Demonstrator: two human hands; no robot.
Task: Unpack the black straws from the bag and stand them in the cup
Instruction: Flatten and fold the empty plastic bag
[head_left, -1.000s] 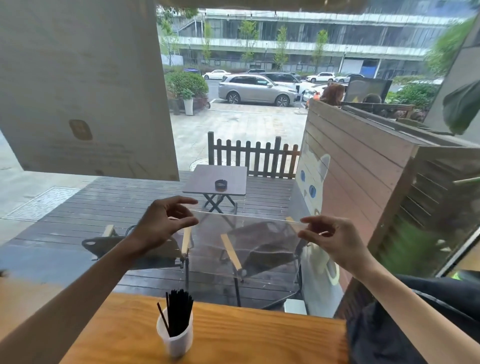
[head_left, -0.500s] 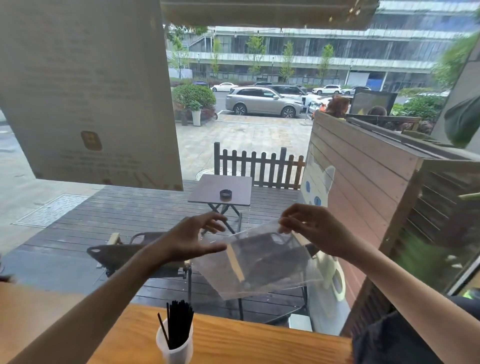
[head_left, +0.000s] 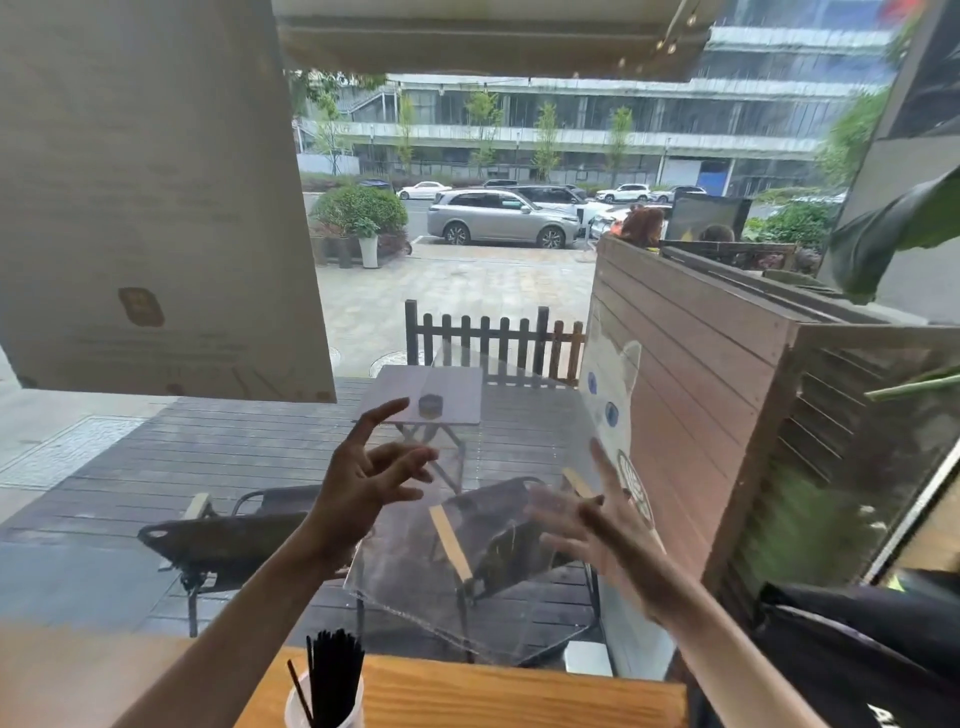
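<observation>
The wooden worktop (head_left: 493, 691) lies below both grips, carrying a white cup (head_left: 296, 712) of upright black straws (head_left: 335, 675) beneath the left grip (head_left: 363, 483).

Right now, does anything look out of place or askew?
Yes. The clear empty bag hangs tilted in mid-air between the left hand and right hand, both with fingers spread and neither clearly gripping it. The black straws already stand in the white cup, one leaning apart.

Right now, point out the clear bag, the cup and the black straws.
clear bag (head_left: 467, 561): head view, middle of the transparent sheet.
cup (head_left: 296, 714): head view, white rim at its left side.
black straws (head_left: 335, 675): head view, middle of the upright bundle.
</observation>
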